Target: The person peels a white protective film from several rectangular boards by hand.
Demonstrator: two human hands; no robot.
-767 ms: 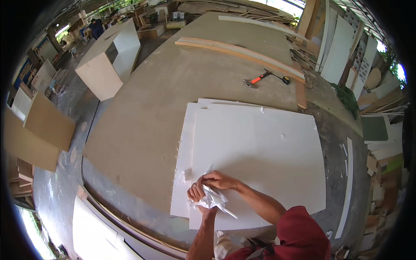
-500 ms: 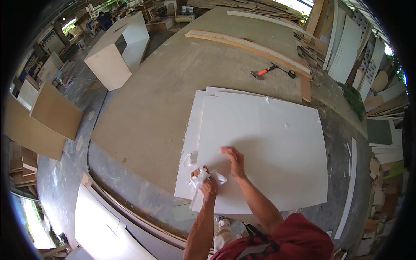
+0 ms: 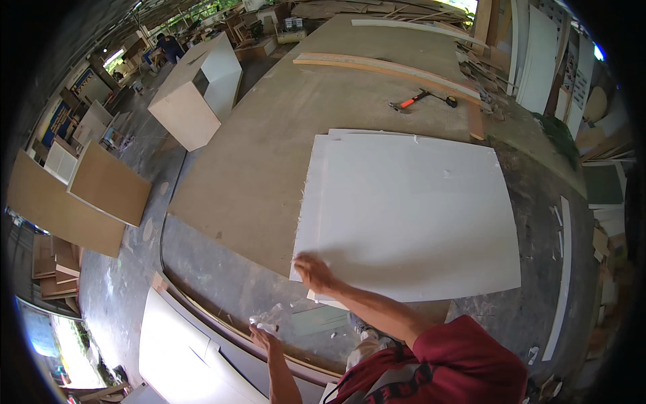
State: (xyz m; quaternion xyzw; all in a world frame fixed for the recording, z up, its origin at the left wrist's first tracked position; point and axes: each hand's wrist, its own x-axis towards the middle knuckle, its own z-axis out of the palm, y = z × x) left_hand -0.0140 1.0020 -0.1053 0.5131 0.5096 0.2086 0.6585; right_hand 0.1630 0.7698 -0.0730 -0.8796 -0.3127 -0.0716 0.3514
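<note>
A stack of white panels (image 3: pixel 417 209) lies in front of me, its sheets slightly offset, with ragged bits along the left edge. My right hand (image 3: pixel 313 273) is over the near left corner of the stack, its fingers curled; whether anything is in them is hidden. Out to the left, beyond the stack's edge, my left hand (image 3: pixel 264 338) has its fingers at a crumpled piece of whitish plastic film (image 3: pixel 270 318), which bunches up above them.
A hammer (image 3: pixel 410 102) and a tape measure (image 3: pixel 451 102) lie beyond the stack, near a long wooden strip (image 3: pixel 390 65). A box-like cabinet (image 3: pixel 185 114) and brown panels (image 3: pixel 108 182) stand to the left. White boards (image 3: pixel 182 350) lie at lower left. Leaning boards (image 3: pixel 538 60) line the right.
My left hand has carried the plastic film off the stack to the lower left. My right hand has moved left and nearer to the panel's corner. The view has shifted slightly.
</note>
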